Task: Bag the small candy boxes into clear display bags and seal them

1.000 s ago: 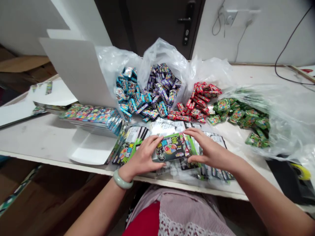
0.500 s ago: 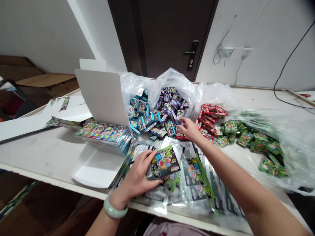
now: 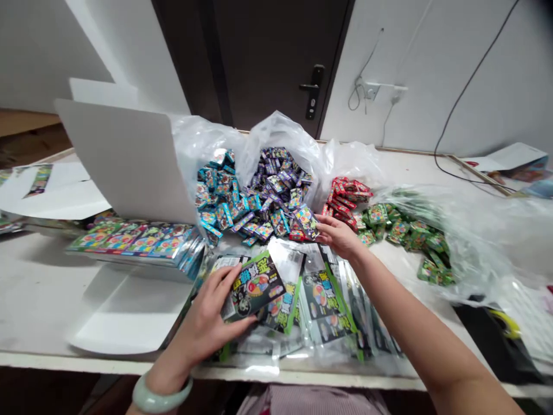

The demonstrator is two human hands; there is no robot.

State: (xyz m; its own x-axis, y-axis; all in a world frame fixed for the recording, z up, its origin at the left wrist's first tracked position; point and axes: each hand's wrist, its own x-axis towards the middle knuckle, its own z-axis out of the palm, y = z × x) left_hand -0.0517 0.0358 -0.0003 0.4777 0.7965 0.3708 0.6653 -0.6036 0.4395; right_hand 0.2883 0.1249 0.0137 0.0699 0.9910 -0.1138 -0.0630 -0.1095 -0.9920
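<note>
My left hand (image 3: pixel 211 314), a pale green bangle at its wrist, grips a black and green printed pouch (image 3: pixel 259 285) between thumb and fingers. Beneath it lie more flat pouches (image 3: pixel 322 300) in clear plastic. My right hand (image 3: pixel 339 235) pinches a small purple candy packet (image 3: pixel 306 221) at the front of the heaps. Purple packets (image 3: pixel 280 178) spill from a clear bag in the middle. Blue packets (image 3: pixel 222 193) are heaped to their left. Red packets (image 3: pixel 345 199) and green packets (image 3: pixel 406 227) lie to the right.
On the left, an open white carton (image 3: pixel 125 158) holds a row of colourful packs (image 3: pixel 138 239). Behind the table are a dark door (image 3: pixel 259 63) and a wall with a cable (image 3: pixel 469 75). A black item with a yellow part (image 3: pixel 505 325) lies at the right edge.
My right hand has picked up a purple packet and raised it slightly from the heap. My left hand still holds the pouch. The whole view has turned to the right.
</note>
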